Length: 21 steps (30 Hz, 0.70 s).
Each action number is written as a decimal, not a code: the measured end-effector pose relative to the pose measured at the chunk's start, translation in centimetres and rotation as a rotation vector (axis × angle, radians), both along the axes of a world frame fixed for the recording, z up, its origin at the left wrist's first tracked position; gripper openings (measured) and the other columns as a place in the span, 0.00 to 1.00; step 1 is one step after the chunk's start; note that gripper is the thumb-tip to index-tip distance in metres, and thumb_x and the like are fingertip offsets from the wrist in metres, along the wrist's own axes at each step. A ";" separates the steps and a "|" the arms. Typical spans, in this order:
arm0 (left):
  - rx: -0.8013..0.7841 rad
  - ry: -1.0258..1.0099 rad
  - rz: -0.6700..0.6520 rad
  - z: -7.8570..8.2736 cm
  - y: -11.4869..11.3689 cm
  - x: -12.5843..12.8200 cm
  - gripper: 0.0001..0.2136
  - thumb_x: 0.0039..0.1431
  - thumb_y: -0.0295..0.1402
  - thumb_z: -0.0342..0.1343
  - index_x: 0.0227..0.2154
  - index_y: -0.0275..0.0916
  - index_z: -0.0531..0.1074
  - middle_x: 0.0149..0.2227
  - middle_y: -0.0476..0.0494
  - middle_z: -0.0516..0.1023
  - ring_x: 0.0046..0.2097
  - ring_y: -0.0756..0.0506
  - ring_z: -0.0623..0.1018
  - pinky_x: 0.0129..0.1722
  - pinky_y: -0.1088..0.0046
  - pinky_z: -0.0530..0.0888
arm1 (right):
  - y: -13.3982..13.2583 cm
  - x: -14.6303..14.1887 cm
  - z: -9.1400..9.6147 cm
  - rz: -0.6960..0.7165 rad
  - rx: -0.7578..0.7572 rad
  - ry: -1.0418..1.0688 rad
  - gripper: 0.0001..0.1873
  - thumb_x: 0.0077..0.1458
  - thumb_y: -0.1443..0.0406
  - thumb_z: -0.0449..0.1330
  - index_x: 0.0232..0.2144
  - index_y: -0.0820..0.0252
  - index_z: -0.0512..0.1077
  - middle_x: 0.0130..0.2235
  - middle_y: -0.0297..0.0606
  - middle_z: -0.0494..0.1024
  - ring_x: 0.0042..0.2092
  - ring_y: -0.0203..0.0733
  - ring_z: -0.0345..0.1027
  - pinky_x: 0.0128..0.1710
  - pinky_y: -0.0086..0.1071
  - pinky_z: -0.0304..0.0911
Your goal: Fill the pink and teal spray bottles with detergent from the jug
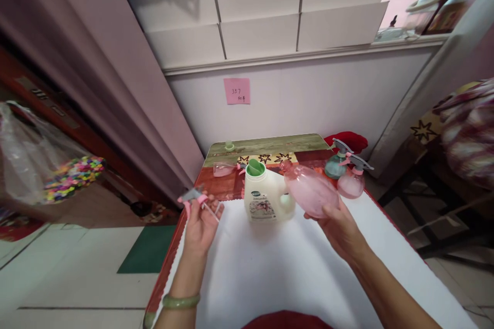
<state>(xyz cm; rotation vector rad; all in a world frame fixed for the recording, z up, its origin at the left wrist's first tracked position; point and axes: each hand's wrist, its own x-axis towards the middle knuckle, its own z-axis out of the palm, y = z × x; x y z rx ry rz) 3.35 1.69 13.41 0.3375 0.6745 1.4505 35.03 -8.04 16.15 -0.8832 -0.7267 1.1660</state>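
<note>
My left hand (203, 223) is closed around a pink and grey spray nozzle (196, 199), whose thin tube sticks out to the right. In my right hand (334, 223) is a clear pink spray bottle (312, 190) without its top, tilted with its neck pointing up and left. The bottle's neck is close beside the open mouth of a cream detergent jug (264, 195) with a green inner spout. The jug stands upright on the table between my hands. Whether any liquid is in the pink bottle I cannot tell.
A green spray bottle (335, 165) and another pink spray bottle (352, 182) stand at the table's right edge. Behind the jug lies a pink bottle (224, 168) on its side. A green cap (229, 146) sits at the back. White cloth (262, 277) covers the near table.
</note>
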 end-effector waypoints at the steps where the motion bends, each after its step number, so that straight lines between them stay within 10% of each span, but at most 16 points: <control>1: -0.047 -0.005 -0.036 -2.0 -0.3 0.0 0.10 0.61 0.41 0.63 0.41 0.41 0.77 0.34 0.49 0.81 0.34 0.48 0.80 0.43 0.66 0.79 | 0.6 0.4 0.7 -0.012 0.012 -0.021 0.34 0.49 0.57 0.69 0.58 0.52 0.67 0.55 0.42 0.73 0.44 0.44 0.70 0.35 0.34 0.71; 7: -0.142 -0.060 -0.125 -9.6 -2.8 -0.5 0.05 0.62 0.32 0.61 0.40 0.42 0.77 0.33 0.46 0.83 0.35 0.46 0.82 0.46 0.63 0.79 | 3.4 1.8 3.3 0.006 0.041 -0.211 0.36 0.48 0.55 0.69 0.58 0.52 0.66 0.54 0.43 0.74 0.44 0.46 0.71 0.33 0.33 0.70; 21: -0.094 -0.198 -0.202 -14.4 -1.8 -3.0 0.09 0.65 0.31 0.58 0.46 0.41 0.79 0.40 0.42 0.85 0.43 0.44 0.83 0.57 0.55 0.74 | 6.3 2.4 5.3 0.143 -0.015 -0.425 0.36 0.48 0.53 0.70 0.58 0.45 0.65 0.59 0.40 0.73 0.52 0.54 0.72 0.46 0.43 0.71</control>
